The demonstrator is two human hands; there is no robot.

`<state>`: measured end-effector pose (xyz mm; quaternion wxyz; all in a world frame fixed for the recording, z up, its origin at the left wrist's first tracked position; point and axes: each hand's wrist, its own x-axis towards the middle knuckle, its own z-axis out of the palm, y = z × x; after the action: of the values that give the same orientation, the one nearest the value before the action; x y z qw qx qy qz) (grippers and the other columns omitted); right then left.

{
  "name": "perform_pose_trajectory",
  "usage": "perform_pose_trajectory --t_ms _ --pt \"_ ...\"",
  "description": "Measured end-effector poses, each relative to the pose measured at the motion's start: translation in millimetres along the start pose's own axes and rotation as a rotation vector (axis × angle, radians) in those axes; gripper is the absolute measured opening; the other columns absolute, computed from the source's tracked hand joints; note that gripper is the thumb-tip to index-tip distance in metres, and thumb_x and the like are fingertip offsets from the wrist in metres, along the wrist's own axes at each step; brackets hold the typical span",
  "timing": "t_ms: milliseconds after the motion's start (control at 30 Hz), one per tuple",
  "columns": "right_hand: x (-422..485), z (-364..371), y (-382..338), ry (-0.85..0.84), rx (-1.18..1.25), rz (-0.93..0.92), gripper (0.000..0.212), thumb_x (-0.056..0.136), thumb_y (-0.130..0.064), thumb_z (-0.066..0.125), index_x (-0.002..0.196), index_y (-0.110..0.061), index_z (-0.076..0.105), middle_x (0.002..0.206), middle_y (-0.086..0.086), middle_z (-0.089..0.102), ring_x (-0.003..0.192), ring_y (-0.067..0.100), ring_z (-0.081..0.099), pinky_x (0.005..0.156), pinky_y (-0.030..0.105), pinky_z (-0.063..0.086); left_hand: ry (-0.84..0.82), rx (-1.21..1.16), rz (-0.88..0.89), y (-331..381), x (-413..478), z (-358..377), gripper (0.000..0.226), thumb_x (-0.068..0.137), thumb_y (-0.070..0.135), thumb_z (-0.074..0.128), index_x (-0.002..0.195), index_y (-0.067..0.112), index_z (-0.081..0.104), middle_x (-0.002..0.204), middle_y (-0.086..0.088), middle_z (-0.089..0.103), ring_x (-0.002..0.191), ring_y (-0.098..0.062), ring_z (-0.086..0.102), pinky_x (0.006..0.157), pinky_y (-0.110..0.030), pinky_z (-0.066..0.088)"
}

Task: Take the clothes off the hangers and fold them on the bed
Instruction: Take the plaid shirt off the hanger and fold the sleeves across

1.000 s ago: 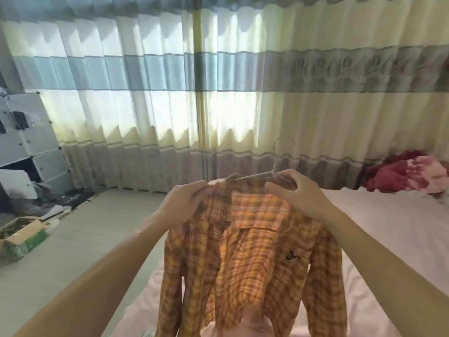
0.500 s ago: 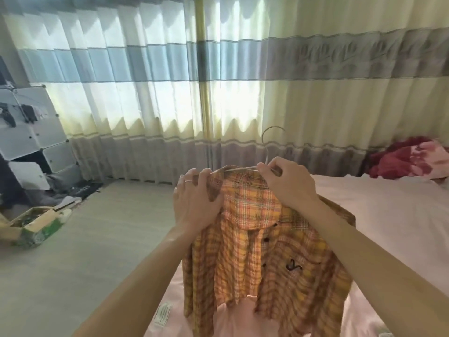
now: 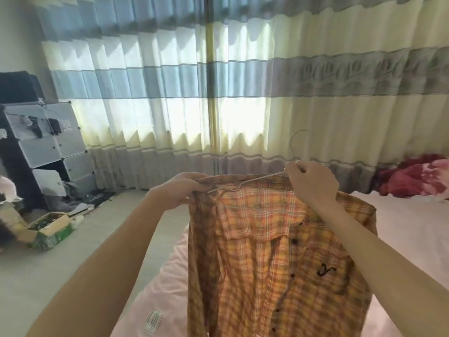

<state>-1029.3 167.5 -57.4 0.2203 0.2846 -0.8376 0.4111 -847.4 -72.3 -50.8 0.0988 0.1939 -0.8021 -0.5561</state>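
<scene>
An orange and yellow plaid shirt [image 3: 267, 259] hangs in front of me above the bed [image 3: 413, 229], which has a pale pink sheet. My left hand [image 3: 177, 190] grips the shirt's left shoulder at the collar edge. My right hand [image 3: 312, 183] pinches the thin wire hanger [image 3: 245, 184] near its neck. The hanger's left arm shows bare above the collar, out of the shirt's left shoulder. Its hook [image 3: 297, 139] curves up above my right hand. The hanger's right arm is hidden under my hand and the cloth.
Striped curtains [image 3: 170, 105] cover the window behind. A red and pink blanket [image 3: 418, 178] lies bunched at the bed's far right. On the floor at left stand a cube cabinet [image 3: 46, 152] and an open cardboard box [image 3: 48, 229].
The hanger's left arm has slid out of the shirt's left shoulder and now lies bare above the collar. My right hand has moved right and up with the hanger; the view has tilted up.
</scene>
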Motion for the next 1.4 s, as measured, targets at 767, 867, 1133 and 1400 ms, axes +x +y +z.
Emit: perform_pose_trajectory --t_ms 767,867,1133,1400 --pt "39.8 -38.9 4.4 0.051 0.985 0.686 0.031 0.102 -0.026 0.038 0.071 -0.021 0.036 0.068 0.000 0.031 0.057 0.014 0.031 0.055 0.030 0.030 -0.038 0.169 0.194 38.4 8.5 171.7 0.060 0.086 0.054 0.070 0.136 0.034 0.043 0.104 0.022 0.058 0.089 0.008 0.059 0.067 0.004 0.040" --pt "31.0 -39.9 5.0 0.069 1.095 0.738 0.037 0.104 -0.030 0.043 0.068 -0.021 0.040 0.061 -0.003 0.031 0.051 0.010 0.030 0.048 0.022 0.028 -0.061 0.306 0.276 30.9 8.6 187.5 0.064 0.084 0.040 0.078 0.137 0.031 0.043 0.108 0.021 0.054 0.085 0.020 0.051 0.068 0.006 0.037" --pt "18.4 -45.6 36.9 0.174 1.327 0.849 0.033 0.105 -0.035 0.047 0.078 -0.018 0.056 0.074 -0.004 0.056 0.068 0.009 0.051 0.068 0.022 0.040 -0.139 0.576 0.303 16.2 17.4 184.5 0.047 0.087 0.042 0.075 0.128 0.023 0.062 0.111 0.012 0.064 0.105 -0.013 0.059 0.062 -0.006 0.031" --pt "18.6 -47.8 81.4 0.035 1.538 0.787 0.036 0.101 -0.026 0.042 0.066 -0.026 0.049 0.063 -0.011 0.054 0.055 0.008 0.047 0.067 0.029 0.031 -0.367 0.635 0.100 -9.6 23.6 198.5 0.054 0.080 0.043 0.081 0.127 0.022 0.065 0.119 0.005 0.068 0.110 -0.019 0.062 0.093 -0.024 0.043"
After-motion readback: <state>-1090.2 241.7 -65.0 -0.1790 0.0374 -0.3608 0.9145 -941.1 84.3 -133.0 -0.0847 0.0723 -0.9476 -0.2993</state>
